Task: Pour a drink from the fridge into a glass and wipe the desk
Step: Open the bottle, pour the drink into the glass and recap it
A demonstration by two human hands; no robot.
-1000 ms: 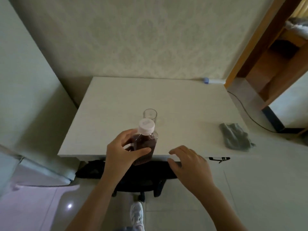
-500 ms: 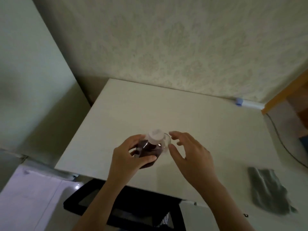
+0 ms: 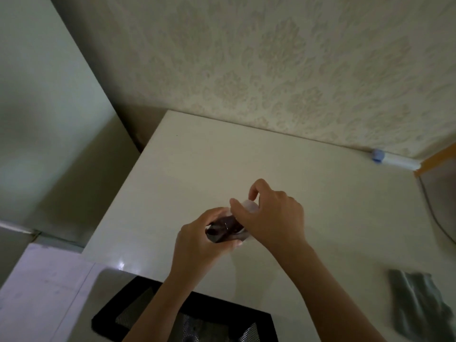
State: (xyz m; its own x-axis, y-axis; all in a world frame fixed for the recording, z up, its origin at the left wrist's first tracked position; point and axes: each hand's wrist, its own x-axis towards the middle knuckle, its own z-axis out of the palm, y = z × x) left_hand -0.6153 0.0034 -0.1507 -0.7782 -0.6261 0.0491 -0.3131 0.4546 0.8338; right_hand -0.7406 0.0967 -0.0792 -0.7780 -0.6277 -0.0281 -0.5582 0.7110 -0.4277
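Your left hand is wrapped around the body of the bottle, a clear one with dark drink inside, held over the middle of the desk. Your right hand comes in from 3 o'clock of the bottle, its thumb and fingers curled round the pale cap at the bottle's top. The glass is hidden behind your hands, so you cannot tell where it stands. The grey cloth lies crumpled on the desk well apart from the bottle, toward 4 o'clock, near the desk's front edge. At about 2 o'clock, by the wall, a white tube with a blue end lies along the desk's back edge. At 6 o'clock, below the desk's front edge, the black mesh back of a chair shows.
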